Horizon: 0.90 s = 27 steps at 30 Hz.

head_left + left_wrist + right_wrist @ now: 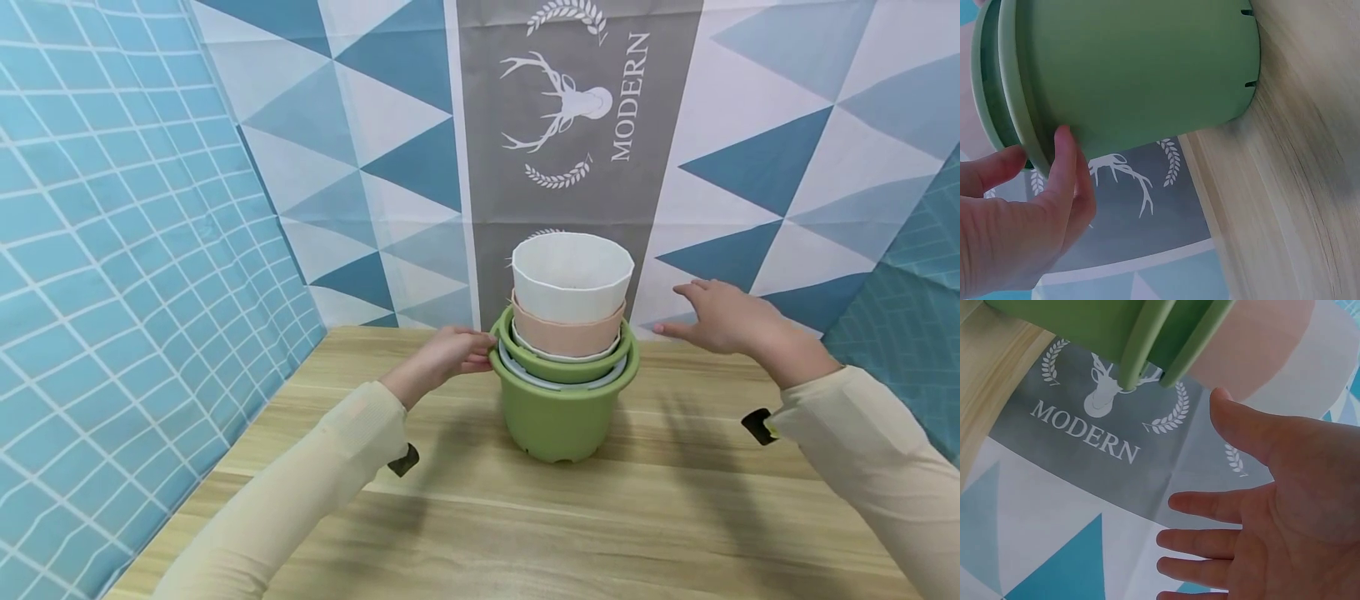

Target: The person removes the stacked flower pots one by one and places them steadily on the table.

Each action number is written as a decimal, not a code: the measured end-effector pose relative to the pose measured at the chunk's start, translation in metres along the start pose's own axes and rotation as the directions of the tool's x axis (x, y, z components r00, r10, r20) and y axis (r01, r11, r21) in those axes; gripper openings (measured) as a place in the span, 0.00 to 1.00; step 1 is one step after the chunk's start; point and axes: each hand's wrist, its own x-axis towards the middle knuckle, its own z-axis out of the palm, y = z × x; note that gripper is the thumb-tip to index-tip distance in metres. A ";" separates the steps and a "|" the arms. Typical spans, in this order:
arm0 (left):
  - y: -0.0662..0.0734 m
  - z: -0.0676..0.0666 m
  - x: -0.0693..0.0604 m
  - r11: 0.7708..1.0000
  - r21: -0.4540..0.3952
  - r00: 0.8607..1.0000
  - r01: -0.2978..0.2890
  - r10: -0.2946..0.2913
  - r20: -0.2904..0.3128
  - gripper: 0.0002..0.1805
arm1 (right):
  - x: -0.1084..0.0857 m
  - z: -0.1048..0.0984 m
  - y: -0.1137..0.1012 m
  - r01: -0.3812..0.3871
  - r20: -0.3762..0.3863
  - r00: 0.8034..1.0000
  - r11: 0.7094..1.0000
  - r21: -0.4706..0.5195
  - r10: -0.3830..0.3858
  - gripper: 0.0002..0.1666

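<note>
The big green pot (557, 423) stands on the wooden tabletop (510, 542), an inner green pot (568, 370), a pink pot (568, 337) and a white pot (573, 300) stacked up from it. The left grip (447, 357) pinches its rim; the right grip (722, 318) spreads wide, apart from the pots. Behind hangs a deer-printed cloth (487, 167).

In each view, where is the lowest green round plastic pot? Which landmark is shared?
Head: lowest green round plastic pot, slightly right of centre.
Left wrist: upper middle, cut by top edge.
Right wrist: upper left, cut by top edge.
Shared landmark: grey wall panel with white antlers.
</note>
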 end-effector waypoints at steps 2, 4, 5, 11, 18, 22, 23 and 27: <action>0.001 -0.001 0.000 0.999 -0.036 1.000 0.004 -0.004 0.010 0.22 | 0.000 -0.004 -0.001 0.002 0.000 1.000 1.000 -0.002 -0.002 0.51; 0.001 -0.001 0.000 0.999 -0.052 1.000 0.011 -0.011 0.013 0.22 | -0.001 -0.007 -0.003 0.003 0.002 1.000 1.000 0.004 -0.003 0.52; 0.002 -0.001 0.000 0.998 -0.058 1.000 0.017 -0.016 0.013 0.21 | -0.001 -0.009 -0.003 0.005 0.002 1.000 1.000 0.008 -0.005 0.52; 0.001 -0.001 0.001 0.996 -0.072 0.999 0.043 -0.043 0.005 0.21 | -0.001 -0.018 -0.006 0.007 0.003 1.000 1.000 0.019 -0.007 0.53; -0.004 0.000 0.000 0.988 -0.141 0.998 0.065 -0.066 -0.005 0.21 | -0.002 -0.026 -0.006 0.012 0.014 1.000 1.000 0.019 -0.012 0.53; -0.004 -0.001 0.001 0.985 -0.161 0.998 0.066 -0.067 -0.001 0.21 | -0.001 -0.032 -0.005 0.028 0.014 0.999 1.000 0.012 -0.028 0.53; -0.004 -0.001 0.001 0.984 -0.164 0.998 0.067 -0.068 -0.001 0.21 | -0.001 -0.033 -0.005 0.032 0.011 0.999 0.999 0.011 -0.032 0.53; -0.002 -0.001 0.001 0.981 -0.184 0.998 0.061 -0.062 0.001 0.19 | 0.002 -0.040 -0.005 0.033 -0.001 0.999 0.999 -0.001 -0.033 0.52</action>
